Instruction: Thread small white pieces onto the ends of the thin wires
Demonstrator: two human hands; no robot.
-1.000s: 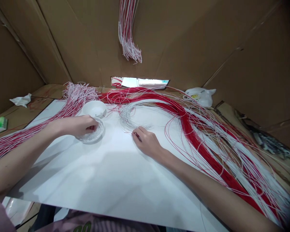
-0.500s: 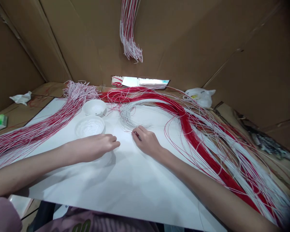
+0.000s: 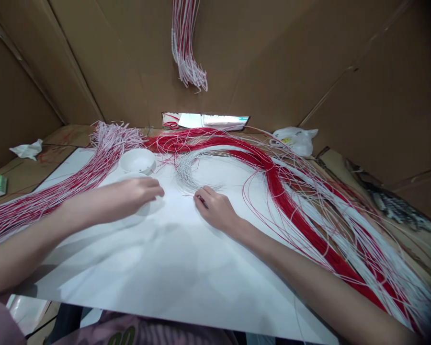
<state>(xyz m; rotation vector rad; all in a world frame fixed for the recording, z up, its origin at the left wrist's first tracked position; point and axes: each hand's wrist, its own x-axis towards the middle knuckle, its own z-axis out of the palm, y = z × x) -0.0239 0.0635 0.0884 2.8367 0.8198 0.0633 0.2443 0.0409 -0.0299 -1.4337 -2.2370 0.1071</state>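
On wht. sheet (image 3: 187,278), 2 bowls (image 3: 137,160), L hand (image 3: 138,194) above 1, R hand (image 3: 216,207) curled by cords (image 3: 185,175), grips unclear

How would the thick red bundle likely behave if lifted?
The red bundle would probably sag, since it lies in a curve. It may fray loose, as stray loops show. White strands alongside could catch, since some cross it.

The blurred left hand (image 3: 138,192) mostly hides one bowl (image 3: 143,208); top edge crops hanging cords (image 3: 185,45).
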